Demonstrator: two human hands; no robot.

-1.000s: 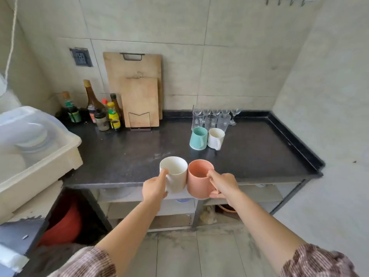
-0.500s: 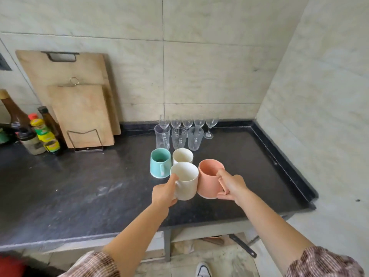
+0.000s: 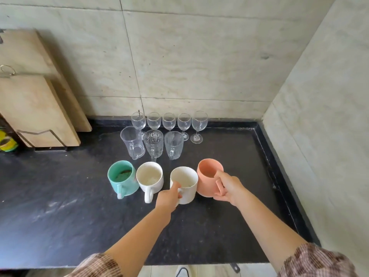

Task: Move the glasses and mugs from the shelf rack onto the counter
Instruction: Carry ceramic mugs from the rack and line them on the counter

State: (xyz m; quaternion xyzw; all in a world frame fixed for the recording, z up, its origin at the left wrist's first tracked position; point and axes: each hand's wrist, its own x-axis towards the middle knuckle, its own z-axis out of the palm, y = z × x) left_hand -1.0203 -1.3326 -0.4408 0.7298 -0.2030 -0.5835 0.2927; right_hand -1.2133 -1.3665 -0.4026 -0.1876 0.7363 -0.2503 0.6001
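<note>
My left hand (image 3: 168, 197) grips a white mug (image 3: 184, 184) by its handle, thumb over the rim. My right hand (image 3: 229, 189) holds a salmon-pink mug (image 3: 207, 176) by its handle, right beside the white one. Both mugs are low over the black counter (image 3: 79, 216); whether they rest on it is unclear. To their left stand a teal mug (image 3: 121, 179) and another white mug (image 3: 150, 178). Behind them are three clear glass mugs (image 3: 153, 144) and a row of several wine glasses (image 3: 169, 121) by the wall.
Two wooden cutting boards (image 3: 34, 108) lean against the tiled wall at the left in a wire stand. A yellow-capped bottle (image 3: 6, 140) shows at the left edge. The counter has a raised black rim (image 3: 279, 166) along its right side, next to the side wall.
Both hands carried the white and pink mugs forward over the counter, in line with the teal and white mugs. The camera moved closer and tilted down.
</note>
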